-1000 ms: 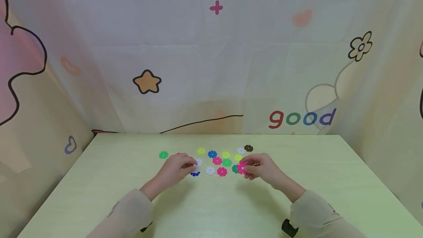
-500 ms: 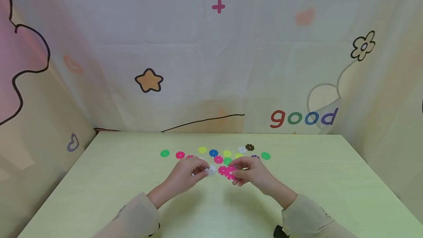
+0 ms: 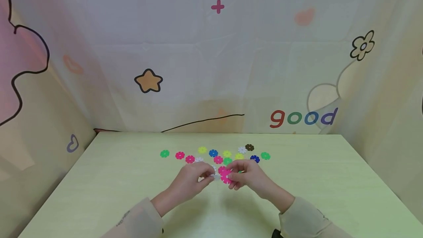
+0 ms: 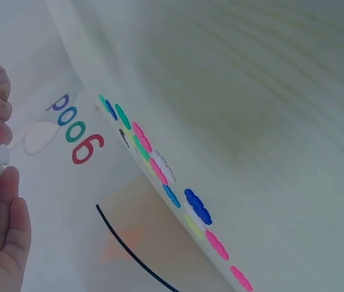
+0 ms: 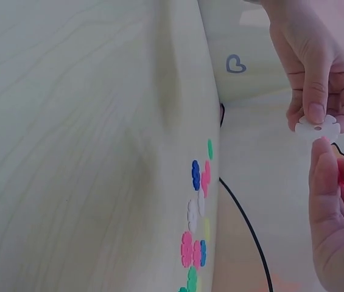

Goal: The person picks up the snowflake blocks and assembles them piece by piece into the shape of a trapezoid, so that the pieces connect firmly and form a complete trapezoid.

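My left hand (image 3: pixel 191 181) pinches a white snowflake disc (image 5: pixel 308 130), a flat plastic building piece with notches round its rim. A pink snowflake disc (image 3: pixel 226 177) is pinched between the thumb and fingers of my right hand (image 3: pixel 252 176). The two discs meet edge to edge above the table, the white one lying nearly flat and the pink one upright. In the left wrist view the pink disc shows edge-on against the white disc (image 4: pixel 0 154). Fingers hide part of both pieces.
Several more snowflake discs lie spread on the pale table (image 3: pixel 132 194) behind the hands, among them a green one (image 3: pixel 164 153), a blue one (image 3: pixel 213 153) and a brown one (image 3: pixel 249 147). A printed curtain (image 3: pixel 185 65) stands behind the table's far edge.
Both hands have come together from either side, each carrying its disc, and the white and pink discs now meet. Discs that the hands covered at the left and right are visible again.
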Motion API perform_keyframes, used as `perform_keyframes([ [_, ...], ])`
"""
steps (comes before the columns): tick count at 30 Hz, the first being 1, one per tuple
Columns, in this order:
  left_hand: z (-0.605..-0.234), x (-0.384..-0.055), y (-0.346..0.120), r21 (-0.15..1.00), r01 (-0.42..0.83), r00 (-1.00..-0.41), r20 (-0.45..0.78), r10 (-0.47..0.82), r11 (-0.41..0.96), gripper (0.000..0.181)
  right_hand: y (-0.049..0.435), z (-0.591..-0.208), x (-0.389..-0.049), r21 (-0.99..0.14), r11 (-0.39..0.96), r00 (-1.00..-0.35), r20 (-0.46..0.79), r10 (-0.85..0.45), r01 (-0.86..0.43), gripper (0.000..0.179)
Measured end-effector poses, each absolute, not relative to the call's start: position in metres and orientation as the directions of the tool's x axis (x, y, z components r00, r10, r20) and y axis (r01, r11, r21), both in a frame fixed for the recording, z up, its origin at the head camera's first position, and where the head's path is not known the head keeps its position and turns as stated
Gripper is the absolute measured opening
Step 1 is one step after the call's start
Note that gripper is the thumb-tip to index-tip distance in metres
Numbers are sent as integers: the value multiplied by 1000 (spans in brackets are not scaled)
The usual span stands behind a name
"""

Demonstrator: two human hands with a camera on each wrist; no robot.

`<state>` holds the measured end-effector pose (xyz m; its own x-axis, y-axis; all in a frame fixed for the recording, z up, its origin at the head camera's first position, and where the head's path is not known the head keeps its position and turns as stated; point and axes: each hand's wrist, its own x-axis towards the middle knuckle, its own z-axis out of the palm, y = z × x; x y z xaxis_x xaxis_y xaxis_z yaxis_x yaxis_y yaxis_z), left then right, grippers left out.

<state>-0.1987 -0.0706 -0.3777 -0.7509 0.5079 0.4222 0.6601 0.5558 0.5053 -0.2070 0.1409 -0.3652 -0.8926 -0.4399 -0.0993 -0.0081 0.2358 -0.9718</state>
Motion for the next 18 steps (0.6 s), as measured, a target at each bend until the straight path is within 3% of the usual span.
perform_keyframes([
  [6,-379,-195,-69,433,696,-716,470,515,573,9,140,-366,-205,-974,227,-877,-111,-467,3,32],
  [18,-379,-186,-68,239,817,-546,614,570,525,7,138,-366,-191,-986,157,-875,-127,-468,60,31],
])
